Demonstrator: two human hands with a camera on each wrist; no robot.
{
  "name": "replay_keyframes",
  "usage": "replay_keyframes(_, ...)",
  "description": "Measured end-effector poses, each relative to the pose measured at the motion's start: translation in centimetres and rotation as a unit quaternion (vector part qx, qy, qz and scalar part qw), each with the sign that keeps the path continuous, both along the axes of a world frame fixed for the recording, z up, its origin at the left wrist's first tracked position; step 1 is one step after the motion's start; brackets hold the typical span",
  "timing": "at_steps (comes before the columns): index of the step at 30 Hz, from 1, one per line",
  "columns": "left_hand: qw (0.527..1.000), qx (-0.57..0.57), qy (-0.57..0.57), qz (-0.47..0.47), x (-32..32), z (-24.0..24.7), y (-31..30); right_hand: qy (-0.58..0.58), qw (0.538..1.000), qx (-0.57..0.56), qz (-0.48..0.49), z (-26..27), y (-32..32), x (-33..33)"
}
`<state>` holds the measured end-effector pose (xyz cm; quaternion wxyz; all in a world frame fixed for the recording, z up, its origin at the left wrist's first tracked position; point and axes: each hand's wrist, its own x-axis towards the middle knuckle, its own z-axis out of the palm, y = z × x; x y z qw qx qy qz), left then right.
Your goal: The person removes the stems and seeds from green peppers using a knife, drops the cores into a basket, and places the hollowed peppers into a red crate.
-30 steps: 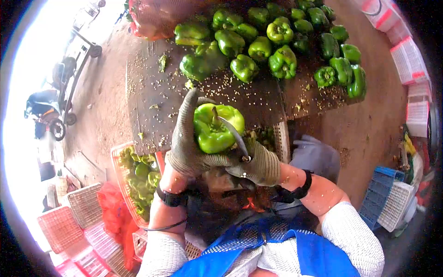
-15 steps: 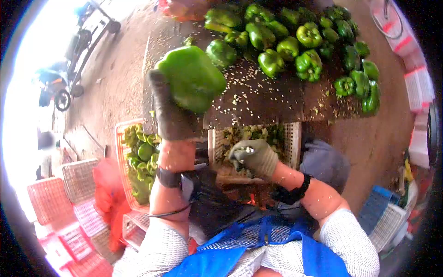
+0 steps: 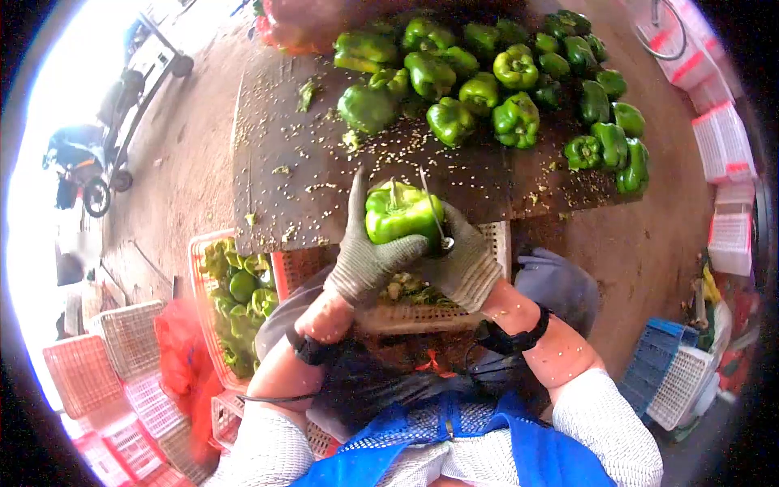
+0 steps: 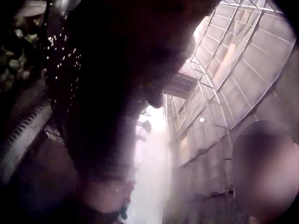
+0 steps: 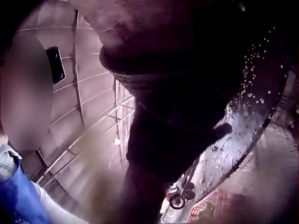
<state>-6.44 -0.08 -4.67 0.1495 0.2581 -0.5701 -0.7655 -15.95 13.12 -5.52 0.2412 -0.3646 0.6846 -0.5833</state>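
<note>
In the head view my gloved left hand (image 3: 369, 256) holds a green bell pepper (image 3: 398, 217) from below and the left, stem up, its thumb or a finger standing along the side. My gloved right hand (image 3: 464, 264) grips a small curved knife (image 3: 432, 199), its thin blade lying against the right side of the pepper by the top. The knife's handle is mostly hidden in the glove. Both wrist views are dark: the left glove (image 4: 117, 93) and the right glove (image 5: 173, 135) appear as silhouettes, with the pepper out of sight.
Several whole green peppers (image 3: 450, 122) lie on the dark board (image 3: 300, 178), strewn with pale seeds. Below its front edge stands a crate (image 3: 406, 322) of green scraps. A pink crate (image 3: 199, 268) of cut peppers is at the left; stacked crates (image 3: 85, 373) stand farther left.
Half a second ago my hands were apart, the left raising a pepper over the board and the right above the scrap crate. Now they meet at the pepper, stem upward, blade against it.
</note>
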Motion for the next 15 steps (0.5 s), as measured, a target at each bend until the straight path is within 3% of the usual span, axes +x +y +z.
replay_keyframes(2,0.999,-0.028,-0.021,-0.013,-0.5,-1.5,0.7,-0.065,0.997,0.039,-0.006,-0.6,0.5,-0.2)
replay_keyframes(5,0.994,-0.023,-0.012,-0.107,-1.2,0.2,0.4,0.048,0.996,0.079,-0.015,1.2,1.6,-0.9)
replay_keyframes(8,0.995,-0.009,-0.02,-0.1,-0.7,-0.1,0.4,0.087,0.992,0.093,-0.003,1.8,2.3,-1.3)
replay_keyframes(9,0.991,-0.014,-0.023,-0.132,-0.7,0.5,0.1,0.095,0.99,0.098,-0.03,1.9,2.4,-1.1)
replay_keyframes(12,0.975,0.017,-0.068,-0.209,-0.9,0.5,-1.0,0.081,0.991,0.094,0.042,2.0,3.1,-1.7)
replay_keyframes(13,0.975,0.072,-0.068,-0.199,-0.6,0.7,-0.9,-0.007,0.993,0.109,0.043,2.0,3.1,-2.1)
replay_keyframes(15,0.96,0.056,-0.036,-0.272,0.3,0.9,-1.9,-0.1,0.988,0.119,0.025,2.8,4.2,-2.6)
